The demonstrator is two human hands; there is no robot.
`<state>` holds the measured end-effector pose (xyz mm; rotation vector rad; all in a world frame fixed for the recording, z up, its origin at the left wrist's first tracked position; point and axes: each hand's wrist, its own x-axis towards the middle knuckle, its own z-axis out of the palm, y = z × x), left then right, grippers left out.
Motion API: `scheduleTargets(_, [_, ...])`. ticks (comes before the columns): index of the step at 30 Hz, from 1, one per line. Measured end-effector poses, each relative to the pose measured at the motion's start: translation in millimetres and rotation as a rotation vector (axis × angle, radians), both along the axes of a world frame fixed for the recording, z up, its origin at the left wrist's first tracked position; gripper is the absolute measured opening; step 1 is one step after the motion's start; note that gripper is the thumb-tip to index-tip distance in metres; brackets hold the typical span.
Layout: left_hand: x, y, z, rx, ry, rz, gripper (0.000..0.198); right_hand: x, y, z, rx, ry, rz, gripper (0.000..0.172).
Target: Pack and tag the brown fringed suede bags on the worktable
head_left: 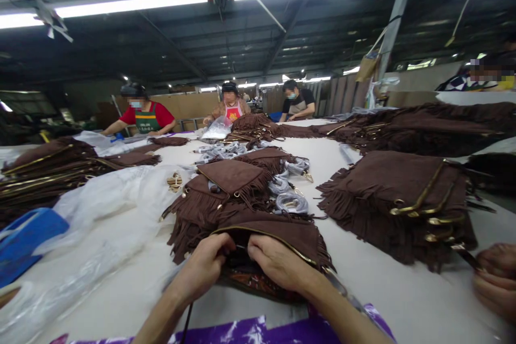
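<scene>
A dark brown fringed handbag [278, 226] lies close in front of me with its gold zipper undone and its mouth spread wide. At the left end of the opening, my left hand [205, 263] is closed, its curled fingers gripping the bag. My right hand [278, 260] reaches over the zipper edge, closed on the bag too, with its fingertips partly hidden in the dark opening. A patterned lining shows low in the mouth. Behind it, another brown fringed bag [234, 177] lies flap up. Coiled grey-wrapped straps [292, 202] with gold clips rest beside it.
Stacks of brown bags stand at the right [395, 188] and left [52, 172]. Clear plastic sheeting [108, 204] and a blue item [30, 242] lie at left. Purple plastic [237, 330] covers the near edge. Another person's hand [497, 279] holds a strap at right. Several co-workers are beyond.
</scene>
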<state>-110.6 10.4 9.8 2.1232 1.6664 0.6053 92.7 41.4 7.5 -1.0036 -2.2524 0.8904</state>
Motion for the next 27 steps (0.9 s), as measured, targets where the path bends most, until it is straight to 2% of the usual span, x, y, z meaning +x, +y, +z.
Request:
scheduleTargets(7, [8.0, -4.8, -9.7, 0.179, -0.099, -0.024, 0.043, -18.1, 7.8, 5.1, -0.101, 0.129, -0.005, 0.021])
scheduleTargets(10, [13.8, -4.6, -10.6, 0.214, 0.031, 0.093, 0.037, -22.7, 7.9, 6.4, -0.057, 0.168, -0.047, 0.021])
scheduleTargets(12, [17.1, -4.2, -10.6, 0.169, 0.179, 0.182, 0.034, -23.5, 6.8, 8.3, -0.022, 0.198, -0.058, 0.021])
scheduleTargets(15, [19.1, -3.4, -10.2, 0.096, 0.298, 0.224, 0.034, -23.4, 5.7, 10.9, 0.018, 0.262, -0.033, 0.02])
scheduleTargets(19, [15.4, -2.8, -11.0, 0.107, 0.201, 0.178, 0.034, -23.7, 6.1, 11.7, 0.025, 0.31, -0.027, 0.02])
scheduleTargets(24, [11.8, -5.0, -15.0, 0.132, 0.005, 0.104, 0.051, -21.7, 7.9, 11.1, 0.007, 0.302, -0.012, 0.02])
scheduleTargets(27, [11.2, -5.7, -14.4, 0.134, -0.005, 0.128, 0.037, -19.4, 11.4, 5.3, -0.012, 0.291, -0.026, 0.019])
